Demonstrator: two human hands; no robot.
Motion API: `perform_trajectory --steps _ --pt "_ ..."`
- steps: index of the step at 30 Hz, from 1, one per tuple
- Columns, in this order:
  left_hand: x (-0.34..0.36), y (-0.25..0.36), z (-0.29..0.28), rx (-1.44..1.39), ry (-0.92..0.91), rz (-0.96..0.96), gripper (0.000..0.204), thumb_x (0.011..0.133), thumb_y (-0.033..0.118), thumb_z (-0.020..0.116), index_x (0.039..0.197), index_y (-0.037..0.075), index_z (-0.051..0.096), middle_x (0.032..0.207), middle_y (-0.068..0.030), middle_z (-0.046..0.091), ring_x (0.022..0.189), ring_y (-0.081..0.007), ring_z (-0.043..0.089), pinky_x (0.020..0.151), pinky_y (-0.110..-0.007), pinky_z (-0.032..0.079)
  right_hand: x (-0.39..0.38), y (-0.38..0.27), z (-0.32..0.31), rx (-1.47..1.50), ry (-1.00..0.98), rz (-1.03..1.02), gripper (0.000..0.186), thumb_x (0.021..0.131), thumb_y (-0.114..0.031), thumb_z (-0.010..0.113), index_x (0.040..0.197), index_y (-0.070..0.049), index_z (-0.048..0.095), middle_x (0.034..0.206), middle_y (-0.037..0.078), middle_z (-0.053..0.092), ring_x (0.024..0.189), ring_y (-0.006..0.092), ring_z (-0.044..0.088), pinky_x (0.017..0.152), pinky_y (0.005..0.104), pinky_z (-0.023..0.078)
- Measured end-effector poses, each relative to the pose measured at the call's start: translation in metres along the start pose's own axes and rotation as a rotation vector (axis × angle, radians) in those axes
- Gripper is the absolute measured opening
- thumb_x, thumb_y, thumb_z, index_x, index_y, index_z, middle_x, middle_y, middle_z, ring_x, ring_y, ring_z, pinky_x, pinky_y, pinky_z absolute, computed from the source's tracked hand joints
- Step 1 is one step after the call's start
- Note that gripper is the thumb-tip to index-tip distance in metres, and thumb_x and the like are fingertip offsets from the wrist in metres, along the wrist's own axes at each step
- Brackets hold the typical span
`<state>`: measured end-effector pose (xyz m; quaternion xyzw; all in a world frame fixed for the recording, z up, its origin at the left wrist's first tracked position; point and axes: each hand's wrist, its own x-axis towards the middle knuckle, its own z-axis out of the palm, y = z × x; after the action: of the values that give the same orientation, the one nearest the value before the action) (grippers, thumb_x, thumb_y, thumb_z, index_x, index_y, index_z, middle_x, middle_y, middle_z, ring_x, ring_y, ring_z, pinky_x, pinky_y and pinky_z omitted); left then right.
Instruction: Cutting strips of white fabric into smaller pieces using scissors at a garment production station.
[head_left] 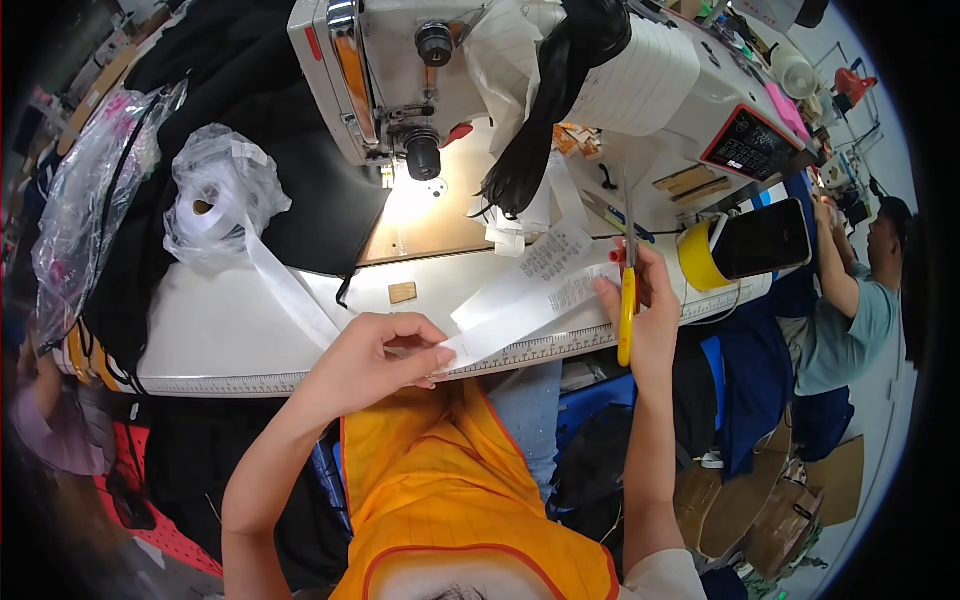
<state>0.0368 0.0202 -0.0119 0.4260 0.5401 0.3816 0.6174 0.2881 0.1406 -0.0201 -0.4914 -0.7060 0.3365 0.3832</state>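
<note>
Orange apron [440, 480] lies below white strip [515, 333] between hands [385, 352] [655, 322].

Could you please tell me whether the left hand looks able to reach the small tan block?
Probably yes: the small tan block lies uncovered just beyond the left hand, though that hand is pinching the white label strip.

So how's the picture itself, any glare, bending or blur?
Head view: strong glare beneath the white sewing machine; head view, the front edge of the white table looks curved, likely fisheye distortion; head view, the purple-clad person at left looks soft, the yellow-handled metal scissors fairly sharp.
</note>
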Motion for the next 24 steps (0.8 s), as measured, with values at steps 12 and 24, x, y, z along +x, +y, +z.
perform_trajectory --steps 12,24 --pt "0.014 0.001 -0.002 -0.144 0.110 -0.127 0.015 0.088 0.008 0.056 0.095 -0.005 0.054 0.081 -0.0098 0.063 0.069 -0.0157 0.065 0.062 -0.024 0.056 -0.089 -0.018 -0.010 0.114 -0.695 0.260 0.060 0.074 -0.031 0.074 0.119 -0.004 0.045 0.101 0.008 0.058 0.090 0.0168 0.060 0.078 0.0287 0.048" --pt "0.014 0.005 -0.003 -0.122 0.013 -0.170 0.016 0.088 0.009 0.055 0.094 -0.005 0.054 0.081 -0.0113 0.064 0.068 -0.0169 0.066 0.061 -0.023 0.056 -0.085 -0.025 0.034 0.116 -0.767 0.269 0.048 0.083 -0.028 0.066 0.118 -0.003 0.044 0.092 0.011 0.059 0.078 0.0207 0.057 0.074 0.0281 0.045"
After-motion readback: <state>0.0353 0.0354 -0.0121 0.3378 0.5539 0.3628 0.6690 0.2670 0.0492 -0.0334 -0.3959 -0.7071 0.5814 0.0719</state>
